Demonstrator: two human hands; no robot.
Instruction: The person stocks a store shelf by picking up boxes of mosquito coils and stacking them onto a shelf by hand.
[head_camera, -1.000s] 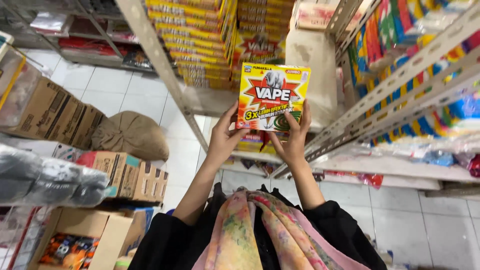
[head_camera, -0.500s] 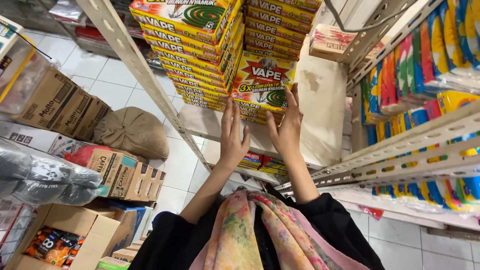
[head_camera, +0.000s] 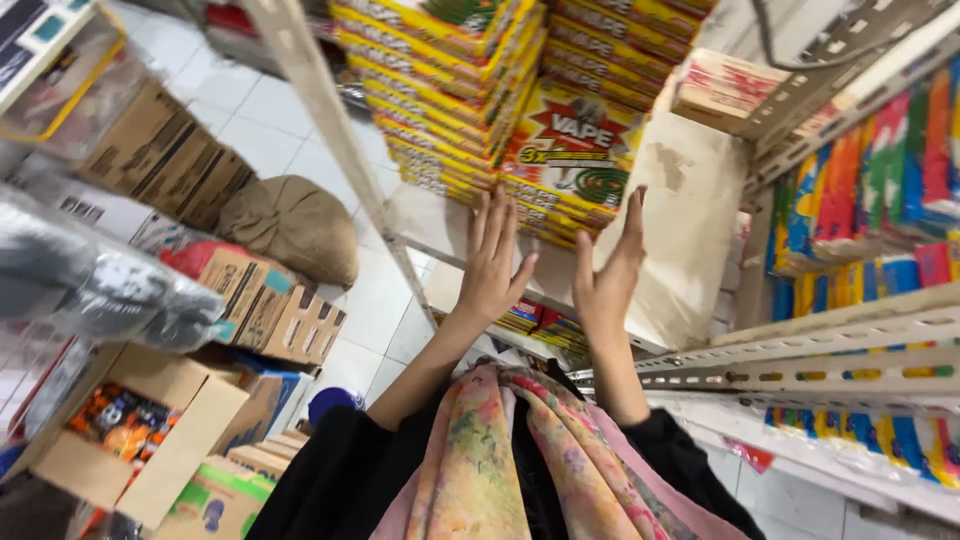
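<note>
Both hands, left (head_camera: 492, 262) and right (head_camera: 612, 272), open-palmed, holding nothing, yellow box (head_camera: 572, 160) at 12 o'clock, long axis 10-to-4, left fingertips closer.

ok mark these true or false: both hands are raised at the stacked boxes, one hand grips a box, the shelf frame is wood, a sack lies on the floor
1. Both bare hands, left hand and right hand, are raised with open fingers toward the stacked yellow cardboard boxes. True.
2. One hand grips a box. False: neither closes on anything.
3. The shelf frame is wood. False: slotted pale metal.
4. A brown sack lies on the white tiled floor. True.
</note>
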